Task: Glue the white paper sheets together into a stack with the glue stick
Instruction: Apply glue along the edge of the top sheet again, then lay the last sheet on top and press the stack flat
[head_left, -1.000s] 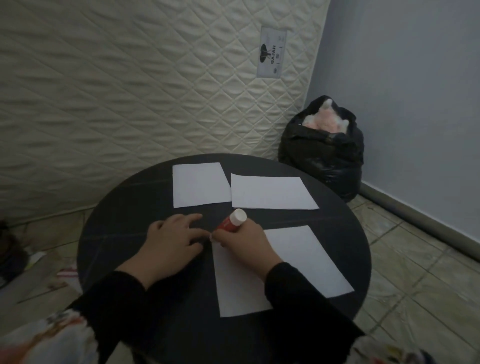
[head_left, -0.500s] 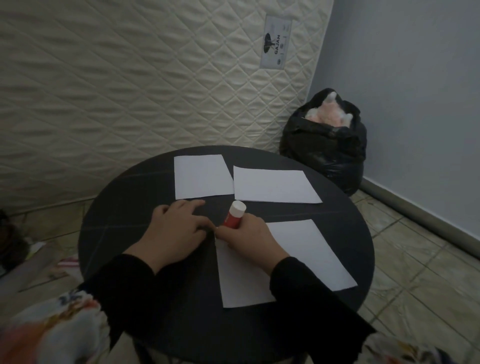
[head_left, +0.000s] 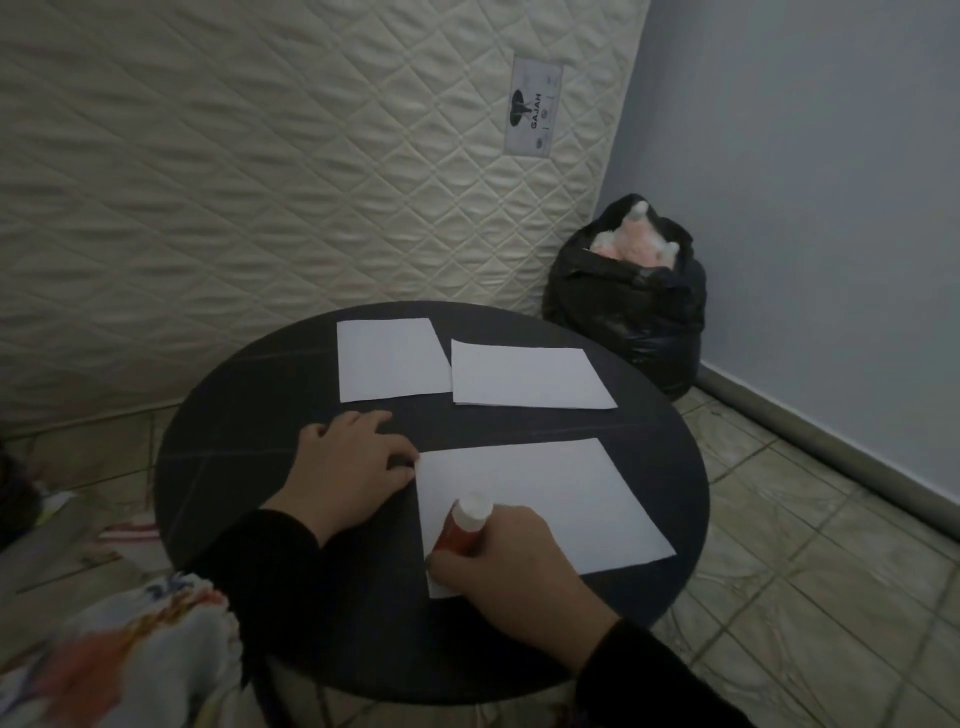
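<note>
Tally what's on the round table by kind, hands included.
White paper sheets: 3, the near sheet, far left sheet, far right sheet
Glue stick: 1, held in the right hand
Hands: 2, left hand, right hand
Total: 6

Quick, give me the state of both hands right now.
Left hand: open, fingers spread flat on the table, touching the left edge of the near paper sheet.
Right hand: closed around the glue stick, over that sheet.
</note>
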